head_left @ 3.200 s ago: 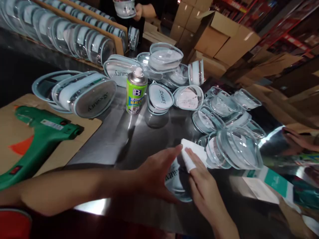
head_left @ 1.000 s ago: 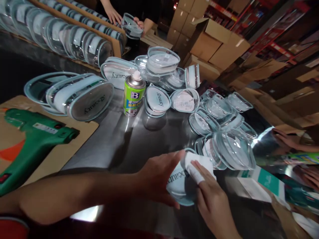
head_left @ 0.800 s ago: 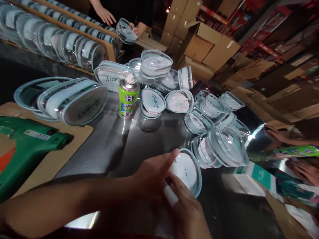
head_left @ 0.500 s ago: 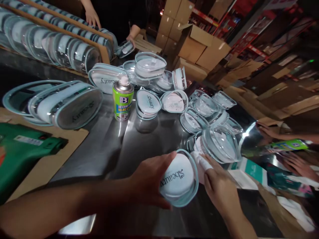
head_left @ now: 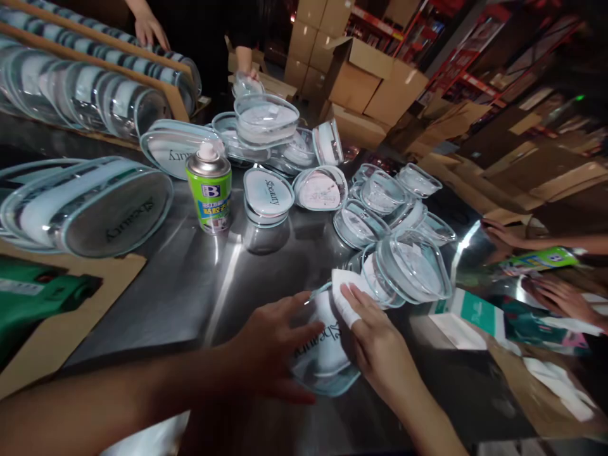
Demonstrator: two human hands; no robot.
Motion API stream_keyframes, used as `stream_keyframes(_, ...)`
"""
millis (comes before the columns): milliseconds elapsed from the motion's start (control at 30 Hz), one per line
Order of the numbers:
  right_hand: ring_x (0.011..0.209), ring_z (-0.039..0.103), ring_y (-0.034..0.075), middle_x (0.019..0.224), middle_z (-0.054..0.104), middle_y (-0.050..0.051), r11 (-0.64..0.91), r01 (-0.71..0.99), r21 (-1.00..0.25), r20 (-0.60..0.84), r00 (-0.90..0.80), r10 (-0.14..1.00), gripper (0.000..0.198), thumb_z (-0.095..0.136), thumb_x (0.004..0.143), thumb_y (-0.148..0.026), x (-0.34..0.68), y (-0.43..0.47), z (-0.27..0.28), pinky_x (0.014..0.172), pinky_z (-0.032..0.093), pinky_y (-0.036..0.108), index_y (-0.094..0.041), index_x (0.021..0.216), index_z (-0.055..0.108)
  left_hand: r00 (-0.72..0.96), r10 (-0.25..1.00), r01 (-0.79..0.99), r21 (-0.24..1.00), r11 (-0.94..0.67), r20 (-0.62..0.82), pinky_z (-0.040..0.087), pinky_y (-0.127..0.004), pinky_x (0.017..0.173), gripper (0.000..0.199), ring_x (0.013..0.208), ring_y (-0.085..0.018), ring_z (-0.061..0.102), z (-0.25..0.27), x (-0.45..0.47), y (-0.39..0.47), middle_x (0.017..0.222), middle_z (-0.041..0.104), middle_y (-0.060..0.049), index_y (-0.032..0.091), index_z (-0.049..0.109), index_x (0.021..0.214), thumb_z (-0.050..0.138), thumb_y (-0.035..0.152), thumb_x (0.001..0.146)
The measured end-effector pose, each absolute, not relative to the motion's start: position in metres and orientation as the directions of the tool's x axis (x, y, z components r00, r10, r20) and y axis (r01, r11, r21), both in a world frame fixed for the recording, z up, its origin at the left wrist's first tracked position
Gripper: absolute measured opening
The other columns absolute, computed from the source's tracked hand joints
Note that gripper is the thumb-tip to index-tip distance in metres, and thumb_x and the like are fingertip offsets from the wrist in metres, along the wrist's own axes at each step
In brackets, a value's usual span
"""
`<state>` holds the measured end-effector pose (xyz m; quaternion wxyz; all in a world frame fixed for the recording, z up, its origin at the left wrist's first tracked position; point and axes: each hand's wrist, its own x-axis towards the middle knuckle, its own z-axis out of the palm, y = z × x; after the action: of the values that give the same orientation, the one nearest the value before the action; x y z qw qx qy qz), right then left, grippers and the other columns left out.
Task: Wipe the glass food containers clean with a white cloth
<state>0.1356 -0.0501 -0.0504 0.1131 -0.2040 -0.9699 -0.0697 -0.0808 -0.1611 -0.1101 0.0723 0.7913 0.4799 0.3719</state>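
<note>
A clear cosmetic pouch (head_left: pixel 327 376) with pale blue piping and "beauty" lettering is low at the centre, above the metal table. My left hand (head_left: pixel 273 345) grips its left side, fingers over the front and the thumb side in shadow. In my right hand (head_left: pixel 380 339) is a folded white wipe (head_left: pixel 348 285), pressed to the pouch's upper right. Just behind that hand lies a pile of similar pouches (head_left: pixel 418 266). A single pouch (head_left: pixel 269 193) stands mid-table beside a green spray can (head_left: pixel 210 190) with a white nozzle.
Larger pouches (head_left: pixel 118 212) and a green tool (head_left: pixel 42 294) on cardboard lie at left. Packed rows of pouches (head_left: pixel 118 104) fill the back left, near another person's hand (head_left: pixel 151 30). At right, other hands (head_left: pixel 563 297) work by a second spray can (head_left: pixel 541 258). Cartons (head_left: pixel 361 76) stand behind.
My right hand has brought the wipe leftward onto the pouch's front. The pouch has shifted slightly left and turned in my left hand. At the back, a person's hand has raised a pouch.
</note>
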Motion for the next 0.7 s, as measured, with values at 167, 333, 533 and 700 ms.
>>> stream_keyframes(167,0.129,0.049,0.028,0.139,0.052,0.017,0.893,0.418,0.168,0.201,-0.901,0.384,0.050,0.039,0.083,-0.005,0.139,-0.042,-0.045,0.101,0.051,0.045,-0.006,0.131,0.053,0.249,0.837,0.701,0.505,-0.503,0.488,0.056,-0.052,0.084,0.080,0.115,-0.040,0.059,-0.106,-0.081,-0.161,0.140,0.046,-0.025,0.021,0.054,0.128,0.061,0.075,0.069)
stream_keyframes(333,0.128,0.050,0.030,0.137,0.054,0.016,0.899,0.374,0.230,0.205,-0.921,0.331,0.039,0.039,0.086,-0.005,0.139,-0.054,-0.044,0.096,0.054,0.046,-0.007,0.115,0.065,0.267,0.817,0.709,0.470,-0.526,0.511,0.057,-0.054,0.079,0.081,0.112,-0.040,0.061,-0.109,-0.081,-0.159,0.138,0.047,-0.025,0.021,0.054,0.127,0.057,0.077,0.070)
stream_keyframes(533,0.129,0.049,0.031,0.140,0.050,0.013,0.888,0.415,0.197,0.143,-0.908,0.393,0.028,0.047,0.082,-0.003,0.128,-0.044,-0.042,0.104,0.048,0.048,-0.012,0.091,0.072,0.233,0.844,0.731,0.485,-0.480,0.483,0.055,-0.052,0.088,0.080,0.118,-0.039,0.058,-0.106,-0.082,-0.160,0.140,0.048,-0.023,0.022,0.053,0.129,0.057,0.077,0.071)
stream_keyframes(700,0.122,0.056,0.029,0.134,0.057,0.012,0.857,0.402,0.323,0.193,-0.914,0.356,0.033,0.040,0.087,-0.005,0.139,-0.054,-0.044,0.096,0.054,0.044,-0.011,0.092,0.072,0.268,0.843,0.719,0.486,-0.497,0.467,0.057,-0.054,0.081,0.080,0.108,-0.040,0.063,-0.105,-0.079,-0.162,0.139,0.048,-0.024,0.021,0.058,0.125,0.061,0.077,0.067)
